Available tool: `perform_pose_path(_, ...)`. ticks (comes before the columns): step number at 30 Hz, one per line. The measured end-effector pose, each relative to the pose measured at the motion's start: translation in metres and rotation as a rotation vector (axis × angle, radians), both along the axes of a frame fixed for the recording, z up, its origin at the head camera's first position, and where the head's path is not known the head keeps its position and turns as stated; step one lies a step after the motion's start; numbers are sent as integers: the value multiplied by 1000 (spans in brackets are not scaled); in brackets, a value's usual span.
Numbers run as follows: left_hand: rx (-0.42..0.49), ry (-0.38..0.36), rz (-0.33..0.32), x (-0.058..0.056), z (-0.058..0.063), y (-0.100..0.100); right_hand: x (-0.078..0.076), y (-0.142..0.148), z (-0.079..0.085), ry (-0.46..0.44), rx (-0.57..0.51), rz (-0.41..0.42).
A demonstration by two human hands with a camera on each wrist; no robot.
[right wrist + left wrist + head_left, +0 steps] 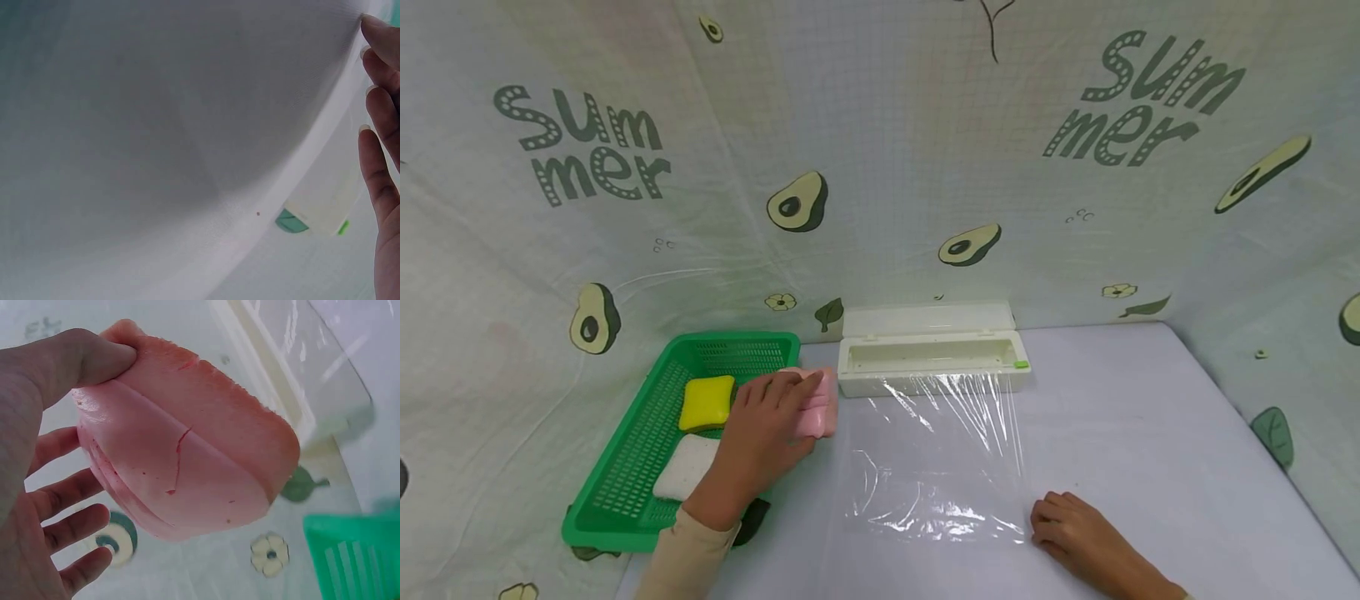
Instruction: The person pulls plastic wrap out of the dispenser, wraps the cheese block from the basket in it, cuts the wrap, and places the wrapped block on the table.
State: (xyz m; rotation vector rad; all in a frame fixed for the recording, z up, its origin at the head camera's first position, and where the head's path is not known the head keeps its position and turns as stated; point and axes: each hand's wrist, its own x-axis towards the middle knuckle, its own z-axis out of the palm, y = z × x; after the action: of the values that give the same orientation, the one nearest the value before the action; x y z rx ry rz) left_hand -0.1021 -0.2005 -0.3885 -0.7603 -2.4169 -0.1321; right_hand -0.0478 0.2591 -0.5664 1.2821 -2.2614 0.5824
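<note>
My left hand (766, 421) grips a pink spongy block (820, 407) beside the right side of a green basket. The left wrist view shows my thumb and fingers round the near end of the block, which has a rough edge and small red cracks. My right hand (1078, 533) rests on the table by the near right corner of a sheet of cling film (936, 467). In the right wrist view its fingers (375, 159) are relaxed, and I see nothing held between them. From a white cling film dispenser (934, 385) with its lid up, the sheet stretches toward me.
Inside the green basket (617, 433) lie a yellow sponge (707, 402) and a white block (688, 467), partly covered by my left arm. A green slider (1021, 364) sits at the dispenser's right end. Printed cloth (880, 150) hangs behind the white-covered table (1120, 400).
</note>
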Motion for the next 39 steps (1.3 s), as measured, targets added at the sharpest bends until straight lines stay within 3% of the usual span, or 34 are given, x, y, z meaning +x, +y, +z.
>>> perform_pose_path(5,-36,-52,-28,8,-15,35,1,1,1,-12,11,-12)
perform_pose_path(13,-80,-103,-61,14,-55,90,3,-1,2,-35,20,-27)
perform_pose_path(22,-169,-277,-33,25,-81,135,2,0,0,-10,-2,-12)
perform_pose_path(33,-232,-179,-18,27,-110,157,2,0,-1,-4,2,-24)
perform_pose_path(39,-274,-173,-5,27,-118,161,1,0,1,-1,4,-26)
